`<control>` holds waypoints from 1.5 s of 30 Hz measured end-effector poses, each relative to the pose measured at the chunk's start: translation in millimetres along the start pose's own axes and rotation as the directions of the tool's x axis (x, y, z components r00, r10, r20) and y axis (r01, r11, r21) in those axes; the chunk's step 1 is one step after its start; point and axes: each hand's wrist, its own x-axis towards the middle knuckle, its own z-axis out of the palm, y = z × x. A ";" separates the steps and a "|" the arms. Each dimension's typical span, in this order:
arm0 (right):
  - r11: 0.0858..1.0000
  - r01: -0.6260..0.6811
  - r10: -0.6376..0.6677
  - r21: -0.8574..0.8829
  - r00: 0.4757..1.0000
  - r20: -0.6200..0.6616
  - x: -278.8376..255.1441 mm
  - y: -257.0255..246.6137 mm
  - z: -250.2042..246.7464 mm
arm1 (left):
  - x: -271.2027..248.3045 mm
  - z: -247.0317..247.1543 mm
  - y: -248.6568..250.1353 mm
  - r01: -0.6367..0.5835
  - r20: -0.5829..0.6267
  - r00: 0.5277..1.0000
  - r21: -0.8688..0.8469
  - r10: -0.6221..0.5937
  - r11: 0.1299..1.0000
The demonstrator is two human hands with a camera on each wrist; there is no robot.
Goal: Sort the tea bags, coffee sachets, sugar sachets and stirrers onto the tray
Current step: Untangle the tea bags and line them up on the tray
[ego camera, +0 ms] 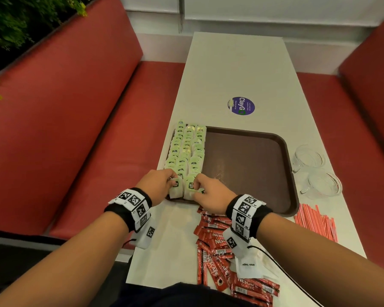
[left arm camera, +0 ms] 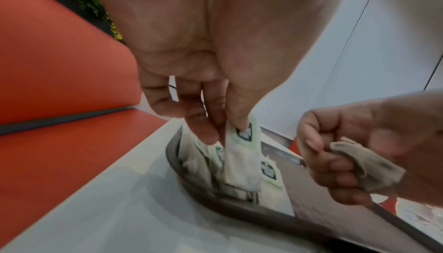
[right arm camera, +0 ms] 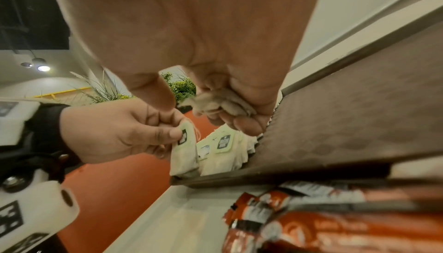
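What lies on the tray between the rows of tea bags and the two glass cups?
Only the bare brown floor of the tray, as the head view shows. The tea bags fill its left side; the glass cups stand on the table beyond its right rim.

This is a café or fast-food dining booth. Two long red padded benches [ego camera: 80,120] face each other across a narrow pale table [ego camera: 235,69] that runs to a white wall. A round purple sticker [ego camera: 241,106] is stuck to the tabletop, and a brown plastic serving tray [ego camera: 248,165] sits on it. Green foliage [ego camera: 11,21] fills a planter behind the left bench back. The right wrist view shows ceiling spotlights [right arm camera: 43,68] over an open room.
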 end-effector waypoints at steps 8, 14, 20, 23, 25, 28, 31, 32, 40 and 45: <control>0.997 -0.040 0.048 -0.072 0.992 0.121 6.0 6.6 -2.5 | 12.9 10.6 5.9 0.031 -0.038 0.999 0.098 -0.028 0.995; 0.985 0.011 0.007 -0.170 0.995 0.101 9.5 10.7 -8.1 | 1.5 12.1 -2.7 0.103 -0.010 0.995 0.047 -0.103 0.994; 0.984 0.016 -0.011 -0.180 0.999 0.032 14.0 18.3 -7.3 | 0.8 17.3 -3.6 0.084 0.002 0.996 0.050 -0.084 0.995; 0.988 0.017 -0.020 -0.154 1.000 -0.017 15.4 18.2 -6.0 | 3.5 16.0 0.3 0.074 0.011 0.997 0.055 -0.075 0.996; 0.992 0.017 -0.022 -0.124 0.999 -0.041 17.5 17.3 -5.7 | 3.6 10.8 3.2 0.047 -0.034 0.998 0.058 -0.045 0.997; 0.998 0.032 -0.039 -0.062 0.994 -0.106 22.6 15.7 -5.4 | -1.6 1.5 10.0 -0.098 -0.137 0.986 -0.048 0.091 0.994; 0.998 0.058 -0.055 0.012 0.989 -0.140 29.7 10.5 -4.6 | -8.3 -3.5 15.6 -0.225 -0.066 0.974 -0.097 0.219 0.970; 0.996 0.069 -0.062 0.050 0.988 -0.141 31.8 8.2 -4.1 | -8.3 -3.1 15.2 -0.245 -0.052 0.969 -0.085 0.242 0.966; 0.998 0.055 -0.051 0.027 0.990 -0.135 40.7 0.4 3.7 | 2.5 -14.3 0.9 -0.122 -0.179 0.978 -0.074 0.107 0.990; 0.994 -0.112 0.109 0.001 0.970 -0.215 48.5 9.2 0.8 | 11.5 -17.8 -17.2 0.092 -0.099 0.990 -0.052 -0.097 0.994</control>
